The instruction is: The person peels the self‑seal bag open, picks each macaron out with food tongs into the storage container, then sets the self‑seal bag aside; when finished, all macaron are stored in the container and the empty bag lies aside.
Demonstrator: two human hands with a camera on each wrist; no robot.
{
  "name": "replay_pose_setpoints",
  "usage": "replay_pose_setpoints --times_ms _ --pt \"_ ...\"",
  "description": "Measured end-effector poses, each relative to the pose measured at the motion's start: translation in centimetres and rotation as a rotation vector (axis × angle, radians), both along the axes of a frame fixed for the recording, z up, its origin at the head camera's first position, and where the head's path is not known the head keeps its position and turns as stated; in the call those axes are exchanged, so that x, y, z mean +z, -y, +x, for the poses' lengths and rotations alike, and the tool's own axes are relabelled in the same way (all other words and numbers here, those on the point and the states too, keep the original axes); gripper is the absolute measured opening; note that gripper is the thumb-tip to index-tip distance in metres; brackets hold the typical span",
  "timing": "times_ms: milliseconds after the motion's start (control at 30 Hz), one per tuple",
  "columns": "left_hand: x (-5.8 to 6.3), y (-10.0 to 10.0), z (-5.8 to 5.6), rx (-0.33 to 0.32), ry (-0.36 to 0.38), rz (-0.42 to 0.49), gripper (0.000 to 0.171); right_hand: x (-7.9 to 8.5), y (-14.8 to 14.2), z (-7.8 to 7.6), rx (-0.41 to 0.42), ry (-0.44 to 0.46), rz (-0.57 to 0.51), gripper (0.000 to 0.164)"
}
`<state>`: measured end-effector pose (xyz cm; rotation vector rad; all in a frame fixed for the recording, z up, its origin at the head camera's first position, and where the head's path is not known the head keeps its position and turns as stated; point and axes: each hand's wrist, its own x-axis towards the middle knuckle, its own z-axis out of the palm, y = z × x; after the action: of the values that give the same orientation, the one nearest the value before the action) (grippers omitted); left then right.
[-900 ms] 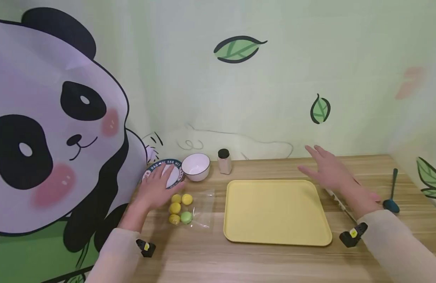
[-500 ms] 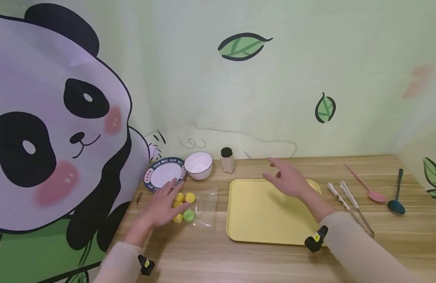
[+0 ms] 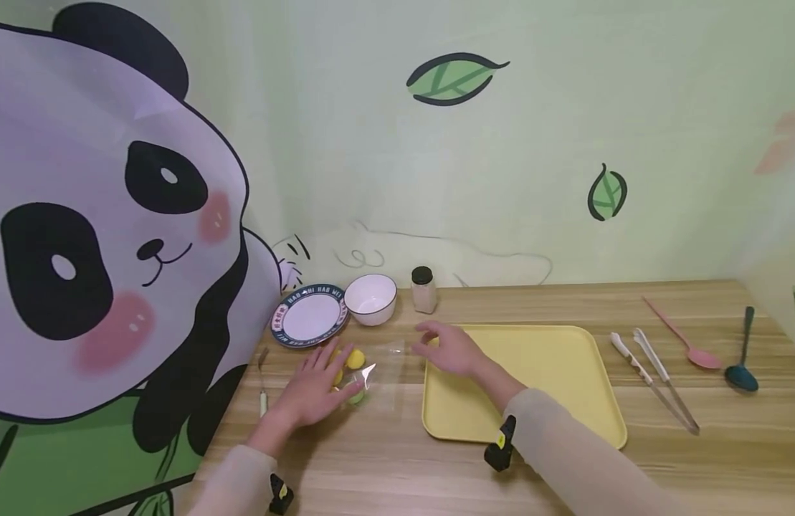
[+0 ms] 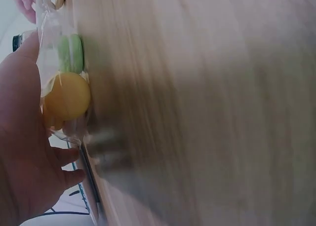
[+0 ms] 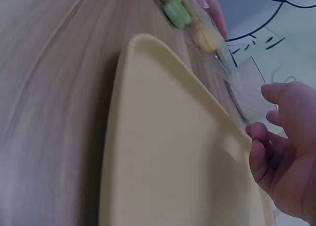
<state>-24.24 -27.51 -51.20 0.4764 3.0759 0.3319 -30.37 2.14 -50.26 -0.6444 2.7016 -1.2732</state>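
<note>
your left hand (image 3: 316, 390) is spread over the clear bag (image 3: 387, 383) of yellow and green rounds (image 4: 69, 96) on the counter (image 3: 384, 473), contact uncertain; your right hand (image 3: 455, 351), fingers loosely bent and holding nothing, hangs over the yellow tray (image 3: 532, 387), just beyond the bag. the bag looks light, limp and slippery, the macaron-like rounds probably crushable, so pinch the flat film toward your right hand.
</note>
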Motion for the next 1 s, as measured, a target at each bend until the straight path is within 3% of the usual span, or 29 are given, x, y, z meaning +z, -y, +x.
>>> replay_pose_setpoints --times_ms 167,400,567,1000 --pt "-0.5 0.2 0.1 0.034 0.053 0.059 0.074 -0.5 2.0 -0.4 0.007 0.047 -0.013 0.042" --pt "-0.6 0.1 0.2 0.054 0.052 0.074 0.069 -0.4 3.9 -0.4 0.009 0.217 -0.1 0.042" --pt "-0.4 0.2 0.1 0.052 0.017 0.083 0.059 -0.2 4.4 -0.4 0.001 0.216 -0.107 0.035" --pt "0.2 0.3 0.3 0.123 -0.096 0.276 0.031 -0.7 4.7 -0.5 -0.013 0.193 -0.115 0.008"
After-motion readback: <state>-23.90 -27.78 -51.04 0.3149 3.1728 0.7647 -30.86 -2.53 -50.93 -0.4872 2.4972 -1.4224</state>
